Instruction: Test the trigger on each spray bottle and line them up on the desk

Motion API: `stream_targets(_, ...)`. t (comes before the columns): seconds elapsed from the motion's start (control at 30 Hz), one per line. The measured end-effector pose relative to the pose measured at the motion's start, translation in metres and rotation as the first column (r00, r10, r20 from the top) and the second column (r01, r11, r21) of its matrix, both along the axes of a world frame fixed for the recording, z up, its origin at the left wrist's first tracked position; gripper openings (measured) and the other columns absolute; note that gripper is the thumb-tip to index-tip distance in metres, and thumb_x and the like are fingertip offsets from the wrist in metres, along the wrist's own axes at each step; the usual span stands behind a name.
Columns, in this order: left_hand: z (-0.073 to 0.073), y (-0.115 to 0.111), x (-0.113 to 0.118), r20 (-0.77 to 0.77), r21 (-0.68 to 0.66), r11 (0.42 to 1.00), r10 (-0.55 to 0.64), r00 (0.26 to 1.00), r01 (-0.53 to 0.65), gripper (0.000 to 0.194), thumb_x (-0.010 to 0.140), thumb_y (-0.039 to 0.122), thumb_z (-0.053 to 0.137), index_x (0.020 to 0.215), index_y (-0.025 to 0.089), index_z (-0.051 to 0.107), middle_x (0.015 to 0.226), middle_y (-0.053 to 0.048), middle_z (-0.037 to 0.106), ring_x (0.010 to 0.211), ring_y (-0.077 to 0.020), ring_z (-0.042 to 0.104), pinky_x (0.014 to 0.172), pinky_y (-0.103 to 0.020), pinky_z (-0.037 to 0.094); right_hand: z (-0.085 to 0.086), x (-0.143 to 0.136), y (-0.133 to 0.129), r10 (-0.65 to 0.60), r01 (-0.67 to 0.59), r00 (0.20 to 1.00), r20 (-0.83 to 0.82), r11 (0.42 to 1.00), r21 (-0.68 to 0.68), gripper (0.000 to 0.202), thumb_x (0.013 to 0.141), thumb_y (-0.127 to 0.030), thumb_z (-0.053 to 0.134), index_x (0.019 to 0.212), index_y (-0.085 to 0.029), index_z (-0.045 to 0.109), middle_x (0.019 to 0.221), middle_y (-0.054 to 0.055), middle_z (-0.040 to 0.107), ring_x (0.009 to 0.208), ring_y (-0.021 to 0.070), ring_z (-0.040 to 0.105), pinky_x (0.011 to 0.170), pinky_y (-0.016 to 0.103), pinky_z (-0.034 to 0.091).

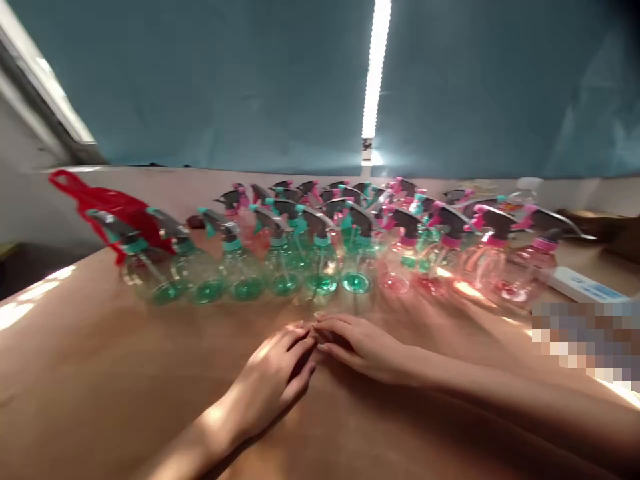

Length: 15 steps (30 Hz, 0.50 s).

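My left hand (277, 373) rests on the wooden table with its thumb apart from its loosely bent fingers, holding nothing. Opposite it lies my right hand (363, 348), fingers stretched toward the left hand and also without anything in them. The fingertips of both hands meet or nearly meet. Just beyond them stands a front row of clear spray bottles: a green-tinted spray bottle (357, 267) with a teal collar and others like it on the left, and a pink-tinted spray bottle (397, 273) with pink-collared ones on the right. Their trigger heads are grey.
More spray bottles (307, 190) crowd behind the front row, partly hidden. A red plastic bag (113, 207) lies at the back left. At the right are a white box (587, 285) and a pixelated patch. A blue-green sheet (225, 80) and a bright light strip (377, 67) hang behind.
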<state>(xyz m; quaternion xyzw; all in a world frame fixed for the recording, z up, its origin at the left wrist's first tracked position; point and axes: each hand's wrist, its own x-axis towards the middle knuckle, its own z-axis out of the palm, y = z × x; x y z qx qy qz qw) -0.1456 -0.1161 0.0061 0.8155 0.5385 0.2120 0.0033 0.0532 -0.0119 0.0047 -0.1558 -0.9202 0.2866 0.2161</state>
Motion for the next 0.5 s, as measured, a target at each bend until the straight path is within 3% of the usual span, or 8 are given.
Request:
stream_targets(0.17, -0.003, -0.036, -0.065, 0.061, -0.02, 0.982, 0.187, 0.98, -0.186, 0.032, 0.094, 0.029, 0.049, 0.122, 0.021, 0.062, 0.127, -0.009, 0.064, 0.121, -0.0281, 0.056, 0.104, -0.044, 0.045, -0.008, -0.074, -0.01, 0.125, -0.125, 0.991, -0.05, 0.992, 0.0, 0.032, 0.097, -0.027, 0.048, 0.126, -0.019, 0.059, 0.13, 0.013, 0.064, 0.123, 0.0251, 0.058, 0.103, 0.044, 0.047)
stream_targets(0.33, -0.007, -0.055, -0.119, 0.127, -0.007, 0.916, 0.399, 0.908, -0.402, 0.03, 0.093, 0.036, 0.047, 0.111, 0.02, 0.066, 0.121, -0.01, 0.065, 0.114, -0.0291, 0.059, 0.102, -0.045, 0.044, -0.008, -0.154, -0.022, 0.182, -0.185, 0.972, -0.146, 0.983, -0.008, 0.036, 0.091, -0.016, 0.051, 0.126, -0.016, 0.059, 0.133, 0.014, 0.062, 0.125, 0.0249, 0.056, 0.108, 0.044, 0.043)
stream_targets(0.43, -0.002, -0.062, -0.144, 0.199, 0.002, 0.846, 0.522, 0.83, -0.533, 0.029, 0.092, 0.037, 0.045, 0.106, 0.021, 0.064, 0.112, -0.008, 0.066, 0.101, -0.0278, 0.064, 0.094, -0.044, 0.049, -0.003, -0.196, -0.031, 0.171, -0.186, 0.961, -0.219, 0.982, -0.046, 0.04, 0.089, -0.011, 0.05, 0.128, -0.011, 0.058, 0.132, 0.017, 0.062, 0.125, 0.0246, 0.056, 0.11, 0.042, 0.041)
stream_targets(0.5, 0.004, -0.065, -0.159, 0.261, 0.014, 0.765, 0.618, 0.741, -0.643, 0.027, 0.09, 0.039, 0.048, 0.1, 0.02, 0.062, 0.104, -0.009, 0.065, 0.098, -0.0303, 0.063, 0.092, -0.047, 0.048, 0.001, -0.218, -0.037, 0.152, -0.182, 0.952, -0.266, 0.979, -0.091, 0.043, 0.089, -0.012, 0.05, 0.132, -0.014, 0.054, 0.134, 0.015, 0.061, 0.127, 0.0238, 0.055, 0.109, 0.043, 0.041)
